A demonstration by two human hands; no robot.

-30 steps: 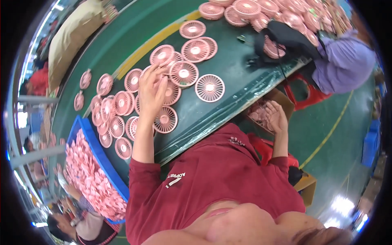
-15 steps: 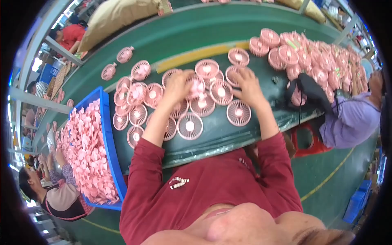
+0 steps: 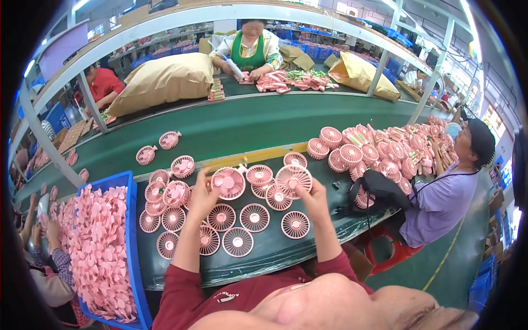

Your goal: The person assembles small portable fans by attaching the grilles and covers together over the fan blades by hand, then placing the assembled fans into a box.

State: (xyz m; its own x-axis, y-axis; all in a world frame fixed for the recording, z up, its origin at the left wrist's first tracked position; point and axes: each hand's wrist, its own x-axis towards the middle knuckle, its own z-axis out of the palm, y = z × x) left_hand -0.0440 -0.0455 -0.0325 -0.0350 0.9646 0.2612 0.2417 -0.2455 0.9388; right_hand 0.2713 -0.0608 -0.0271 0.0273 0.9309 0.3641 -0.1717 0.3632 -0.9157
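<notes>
My left hand [image 3: 203, 197] is closed on a pink fan head [image 3: 229, 184], a round ribbed housing with blades showing inside and a short stub on top. In my right hand [image 3: 314, 201] is a round pink fan grille [image 3: 294, 180], gripped by its lower right rim and tilted. The two parts are raised above the bench and held apart. Below and around them lie several more loose grilles, such as a grille [image 3: 237, 242] and another grille [image 3: 295, 224]. A cluster of pink fan heads [image 3: 176, 193] rests left of my left hand.
A blue crate [image 3: 132, 242] full of pink fan blades [image 3: 102, 247] stands at the left. Pink fans [image 3: 385, 148] are heaped at the right, near a person in purple [image 3: 446, 190] and a dark bag [image 3: 379, 192]. Beyond the green conveyor [image 3: 247, 126], another person [image 3: 253, 52] handles pink parts.
My view has tilted up, showing the far side. My hands, earlier low over the parts, have lifted a fan head and a grille off the bench.
</notes>
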